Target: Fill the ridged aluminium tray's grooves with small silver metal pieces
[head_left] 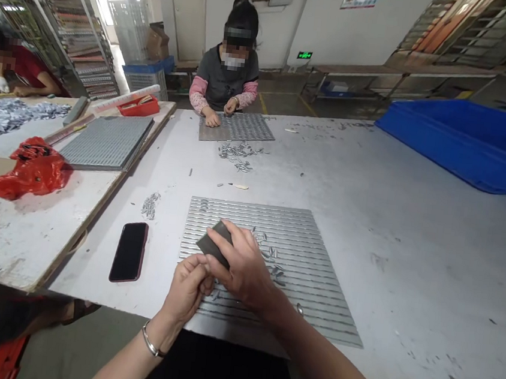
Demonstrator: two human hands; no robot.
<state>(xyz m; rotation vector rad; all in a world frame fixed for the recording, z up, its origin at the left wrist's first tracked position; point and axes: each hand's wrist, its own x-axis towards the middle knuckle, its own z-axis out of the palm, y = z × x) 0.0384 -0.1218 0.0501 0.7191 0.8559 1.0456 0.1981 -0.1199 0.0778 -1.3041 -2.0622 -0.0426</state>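
A grey sheet (316, 274) with rows of narrow slots lies on the white table in front of me. Above it, my right hand (245, 264) grips a dark grey flat block (216, 240), fingers across its top. Close against the right thumb, my left hand (189, 279) has its fingers pinched together; whatever is between them is too small or hidden to name. Small grey oval pieces (269, 251) are scattered on the sheet beside my right hand. A few more sit in the upper left slots.
Left of the sheet lie a phone (129, 252) and a small heap of pieces (150, 206). Farther off are a white-handled tool (239, 186) and a co-worker (229, 72) at another sheet. A blue tray (447, 149) stands right; a red bag (37, 173) lies left.
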